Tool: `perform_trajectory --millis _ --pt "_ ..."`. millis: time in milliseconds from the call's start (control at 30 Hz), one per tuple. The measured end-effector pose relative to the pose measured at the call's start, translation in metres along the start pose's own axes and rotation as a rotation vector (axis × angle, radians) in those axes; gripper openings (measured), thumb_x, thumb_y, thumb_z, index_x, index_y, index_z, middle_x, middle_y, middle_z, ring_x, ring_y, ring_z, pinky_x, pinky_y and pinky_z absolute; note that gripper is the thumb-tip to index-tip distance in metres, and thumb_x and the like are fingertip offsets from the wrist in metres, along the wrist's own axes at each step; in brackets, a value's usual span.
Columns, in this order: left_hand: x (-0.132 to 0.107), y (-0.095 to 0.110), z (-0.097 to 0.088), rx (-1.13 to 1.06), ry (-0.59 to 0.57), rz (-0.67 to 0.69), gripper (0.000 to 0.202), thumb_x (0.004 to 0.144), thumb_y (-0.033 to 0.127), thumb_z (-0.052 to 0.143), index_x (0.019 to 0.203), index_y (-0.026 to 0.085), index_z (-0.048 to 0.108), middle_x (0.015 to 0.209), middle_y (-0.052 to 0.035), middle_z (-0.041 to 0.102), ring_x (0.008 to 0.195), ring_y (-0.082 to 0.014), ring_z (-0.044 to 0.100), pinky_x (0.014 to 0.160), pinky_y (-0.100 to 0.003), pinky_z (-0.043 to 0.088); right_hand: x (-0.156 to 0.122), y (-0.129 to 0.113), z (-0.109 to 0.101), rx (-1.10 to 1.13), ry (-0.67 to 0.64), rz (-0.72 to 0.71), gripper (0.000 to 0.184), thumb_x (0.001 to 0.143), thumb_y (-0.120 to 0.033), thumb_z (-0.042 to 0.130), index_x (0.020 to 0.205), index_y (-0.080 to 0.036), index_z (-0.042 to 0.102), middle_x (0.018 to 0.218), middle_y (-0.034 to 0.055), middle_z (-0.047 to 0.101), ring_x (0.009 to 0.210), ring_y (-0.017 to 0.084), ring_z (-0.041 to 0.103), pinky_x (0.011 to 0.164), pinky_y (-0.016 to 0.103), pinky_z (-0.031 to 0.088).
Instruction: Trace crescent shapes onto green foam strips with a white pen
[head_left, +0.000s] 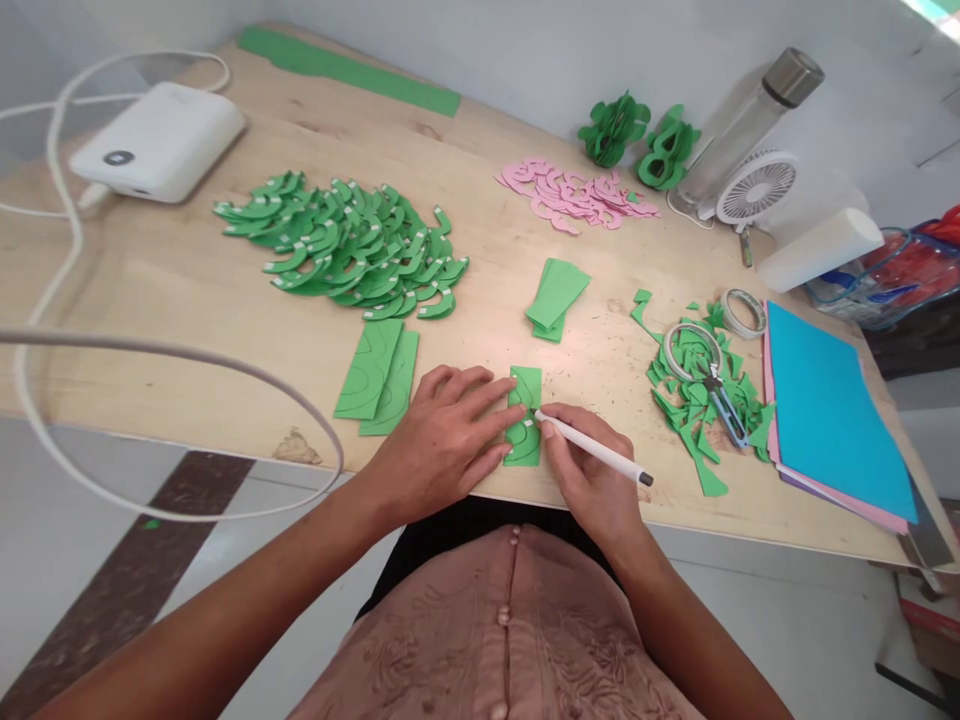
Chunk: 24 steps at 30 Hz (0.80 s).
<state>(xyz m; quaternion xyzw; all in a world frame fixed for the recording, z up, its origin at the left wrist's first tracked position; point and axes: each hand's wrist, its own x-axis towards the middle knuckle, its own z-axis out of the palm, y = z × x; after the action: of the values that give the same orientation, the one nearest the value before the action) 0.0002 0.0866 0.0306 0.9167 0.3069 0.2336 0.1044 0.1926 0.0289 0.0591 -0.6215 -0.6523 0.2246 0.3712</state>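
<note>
In front of me on the table lies a small green paper strip [526,450] with curved lines drawn on it. My left hand [450,435] rests flat with fingers spread, its fingertips on the strip's left part. Pinched in my right hand [596,470] is a white pen [592,447] with a dark end, its tip at the strip's right side. Left of my left hand are green strips with drawn curves [369,370], overlapping. Farther back sit plain green strips [559,295], fanned in a small stack.
A heap of green curved cutouts [360,245] spreads at left, near a white power bank [161,140] and cable. Pink cutouts [574,195] lie behind. Scissors [724,405] rest on green scraps [705,455] at right, beside tape [744,313] and blue sheets [840,410].
</note>
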Motion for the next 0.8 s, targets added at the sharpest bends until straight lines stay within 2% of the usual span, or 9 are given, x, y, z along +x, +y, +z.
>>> perform_trajectory --millis 367,800 --pt "-0.0003 -0.0006 -0.0003 0.001 0.000 -0.002 0.028 0.097 0.028 0.050 0.121 0.022 0.063 0.136 -0.0085 0.062 0.122 -0.0331 0.053 0.100 -0.054 0.036 -0.0012 -0.0037 0.0003 0.029 -0.004 0.036 0.016 0.094 -0.027 0.055 0.096 -0.022 0.070 0.093 0.0056 0.077 0.083 0.020 0.070 0.077 0.035 0.054" --pt "0.0005 0.0003 -0.0008 0.007 -0.006 -0.003 0.029 0.097 0.028 0.051 0.122 0.022 0.064 0.137 -0.0094 0.062 0.122 -0.0336 0.053 0.099 -0.054 0.037 0.0050 0.0026 0.0003 0.221 -0.041 0.203 0.015 0.090 -0.029 0.058 0.093 -0.022 0.071 0.084 0.0031 0.075 0.076 0.017 0.068 0.069 0.029 0.054"
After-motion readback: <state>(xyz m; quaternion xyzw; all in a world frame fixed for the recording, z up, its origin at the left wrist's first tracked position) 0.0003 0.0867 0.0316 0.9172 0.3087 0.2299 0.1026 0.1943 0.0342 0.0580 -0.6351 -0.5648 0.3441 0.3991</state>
